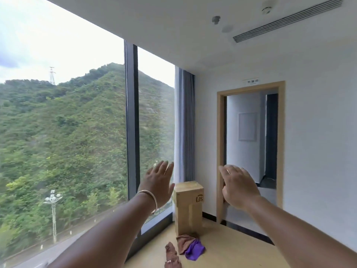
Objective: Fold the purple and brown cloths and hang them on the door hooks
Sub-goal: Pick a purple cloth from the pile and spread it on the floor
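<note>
Head view: left hand (159, 183), right hand (238, 185) raised, fingers spread, empty. Purple cloth (195, 249), brown cloth (185, 241) crumpled on floor; lower hands, lift one, flatten before folding.

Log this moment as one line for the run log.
stage: not started | left hand: open, raised | right hand: open, raised | purple cloth, brown cloth: crumpled, touching, on floor

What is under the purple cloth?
The purple cloth lies partly on a brown cloth and partly on the wooden floor. Anything else beneath it is covered.
</note>
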A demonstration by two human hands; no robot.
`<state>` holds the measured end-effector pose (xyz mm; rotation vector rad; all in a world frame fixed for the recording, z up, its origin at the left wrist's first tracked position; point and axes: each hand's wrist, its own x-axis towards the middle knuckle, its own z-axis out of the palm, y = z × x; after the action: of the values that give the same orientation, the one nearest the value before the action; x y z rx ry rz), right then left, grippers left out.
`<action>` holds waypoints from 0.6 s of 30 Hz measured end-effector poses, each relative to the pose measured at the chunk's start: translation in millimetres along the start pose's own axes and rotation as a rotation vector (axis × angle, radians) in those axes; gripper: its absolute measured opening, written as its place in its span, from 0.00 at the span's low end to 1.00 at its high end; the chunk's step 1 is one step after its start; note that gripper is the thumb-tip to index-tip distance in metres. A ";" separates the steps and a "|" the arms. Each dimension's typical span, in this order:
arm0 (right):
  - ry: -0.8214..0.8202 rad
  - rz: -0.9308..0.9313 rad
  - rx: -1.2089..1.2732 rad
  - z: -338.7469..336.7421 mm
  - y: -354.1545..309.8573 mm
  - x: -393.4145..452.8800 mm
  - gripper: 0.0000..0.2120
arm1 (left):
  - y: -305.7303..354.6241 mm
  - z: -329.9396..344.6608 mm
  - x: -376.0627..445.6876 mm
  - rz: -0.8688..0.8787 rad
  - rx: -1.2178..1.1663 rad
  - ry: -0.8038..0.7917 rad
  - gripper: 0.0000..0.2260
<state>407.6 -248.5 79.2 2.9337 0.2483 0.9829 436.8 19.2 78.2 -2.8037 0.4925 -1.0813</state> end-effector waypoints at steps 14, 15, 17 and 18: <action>-0.123 0.348 -0.224 23.8 193.6 -68.1 0.28 | 210.6 91.6 107.7 0.327 -0.256 -0.006 0.32; -0.130 0.368 -0.231 28.3 201.4 -70.3 0.28 | 220.6 99.0 114.2 0.343 -0.265 -0.011 0.32; -0.155 0.396 -0.244 38.1 216.7 -71.6 0.28 | 238.7 115.1 128.5 0.368 -0.284 -0.019 0.32; -0.171 0.407 -0.250 42.3 224.8 -70.9 0.28 | 247.5 123.3 136.7 0.381 -0.293 -0.021 0.32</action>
<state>408.7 -481.1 22.6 2.8599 -0.4596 0.7198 549.3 -262.7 23.3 -2.7762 1.2120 -0.9610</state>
